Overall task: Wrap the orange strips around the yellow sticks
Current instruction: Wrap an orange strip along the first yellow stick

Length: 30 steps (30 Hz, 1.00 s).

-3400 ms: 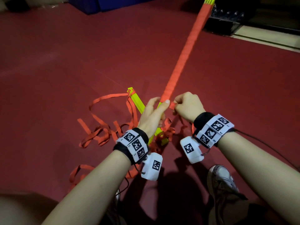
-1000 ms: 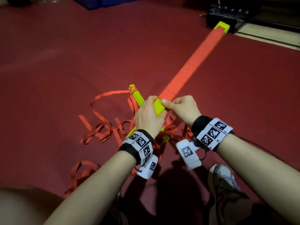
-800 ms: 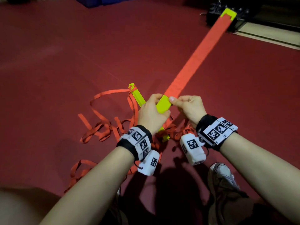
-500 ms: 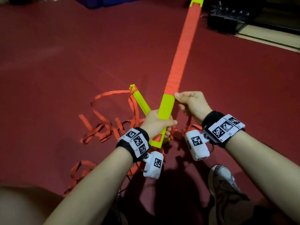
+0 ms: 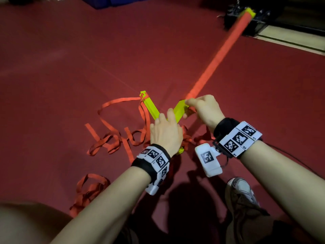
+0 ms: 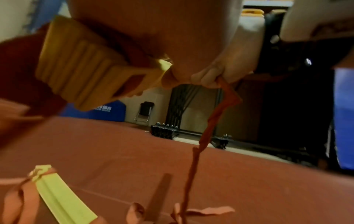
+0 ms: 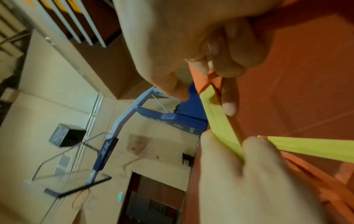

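A long yellow stick point(image 5: 180, 110), mostly wound in orange strip point(image 5: 219, 55), slants from my hands toward the far right. My left hand point(image 5: 167, 127) grips its bare yellow lower part; the right wrist view shows that hand point(image 7: 249, 174) with thumb and fingers around the stick point(image 7: 220, 124). My right hand point(image 5: 195, 104) pinches the orange strip at the near edge of the winding. In the left wrist view the strip point(image 6: 193, 166) hangs from those fingers point(image 6: 210, 80) to the floor. A second yellow stick point(image 5: 149, 108) lies on the floor, a strip tied at its far end.
Loose orange strips point(image 5: 112, 138) curl over the red floor left of and below my hands, with another heap point(image 5: 88, 189) nearer my left arm. A dark rack point(image 5: 255, 23) stands at the far right by the stick's tip. My shoe point(image 5: 241, 192) is at lower right.
The wrapped stick has swung from pointing nearly straight up to slanting far right. My left hand has shifted up the yellow part. My right hand stays pinched at the winding's edge.
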Each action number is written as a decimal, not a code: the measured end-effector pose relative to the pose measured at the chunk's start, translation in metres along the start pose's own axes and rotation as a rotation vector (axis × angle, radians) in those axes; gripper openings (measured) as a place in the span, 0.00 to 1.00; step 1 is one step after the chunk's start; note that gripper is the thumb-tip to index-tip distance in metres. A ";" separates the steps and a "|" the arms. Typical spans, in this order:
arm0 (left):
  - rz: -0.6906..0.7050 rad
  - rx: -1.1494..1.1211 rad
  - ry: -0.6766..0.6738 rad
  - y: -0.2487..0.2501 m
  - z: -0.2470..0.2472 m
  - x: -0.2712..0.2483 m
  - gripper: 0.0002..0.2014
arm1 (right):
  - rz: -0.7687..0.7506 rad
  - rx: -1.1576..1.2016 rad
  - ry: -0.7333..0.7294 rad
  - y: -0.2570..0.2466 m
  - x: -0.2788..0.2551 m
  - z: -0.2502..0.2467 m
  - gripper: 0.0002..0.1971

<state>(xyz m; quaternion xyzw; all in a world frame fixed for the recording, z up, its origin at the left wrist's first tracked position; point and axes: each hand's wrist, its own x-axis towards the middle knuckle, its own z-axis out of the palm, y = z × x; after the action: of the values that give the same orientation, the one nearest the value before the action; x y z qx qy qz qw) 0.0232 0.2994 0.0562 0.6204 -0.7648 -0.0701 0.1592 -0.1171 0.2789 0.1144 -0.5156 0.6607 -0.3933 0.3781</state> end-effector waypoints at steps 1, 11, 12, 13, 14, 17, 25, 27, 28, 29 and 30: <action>0.018 0.060 0.005 -0.001 0.001 -0.001 0.32 | 0.040 0.086 -0.003 0.003 0.000 0.001 0.21; 0.138 -0.246 -0.069 0.001 0.005 0.005 0.40 | 0.058 0.347 0.157 0.022 0.003 -0.006 0.19; 0.087 -0.399 -0.150 -0.001 0.000 0.011 0.35 | 0.026 0.351 0.120 0.020 0.004 -0.010 0.18; 0.018 -0.561 -0.227 -0.002 -0.006 0.018 0.30 | -0.005 0.347 0.074 0.018 0.003 -0.012 0.17; -0.059 -0.745 -0.288 -0.003 -0.012 0.023 0.26 | -0.036 0.342 0.025 0.016 0.002 -0.015 0.16; -0.240 -1.195 -0.550 -0.008 -0.027 0.023 0.09 | -0.097 0.331 -0.122 0.011 0.001 -0.021 0.16; -0.205 -1.255 -0.426 -0.018 -0.023 0.012 0.04 | -0.110 0.019 -0.159 -0.003 0.006 -0.031 0.09; -0.185 -1.181 -0.366 -0.021 -0.021 0.014 0.03 | -0.175 -0.254 -0.008 -0.001 0.009 -0.033 0.11; -0.178 -1.144 -0.342 -0.021 -0.020 0.013 0.06 | -0.205 -0.415 0.038 0.001 0.011 -0.034 0.11; -0.179 -1.112 -0.319 -0.021 -0.019 0.013 0.10 | -0.215 -0.558 0.070 0.003 0.012 -0.034 0.09; -0.189 -1.086 -0.295 -0.020 -0.019 0.013 0.14 | -0.222 -0.648 0.095 0.005 0.012 -0.033 0.07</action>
<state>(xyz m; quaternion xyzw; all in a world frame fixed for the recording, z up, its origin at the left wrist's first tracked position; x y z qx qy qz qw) 0.0454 0.2843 0.0697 0.4988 -0.5744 -0.5529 0.3400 -0.1505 0.2725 0.1224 -0.6588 0.7080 -0.2253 0.1183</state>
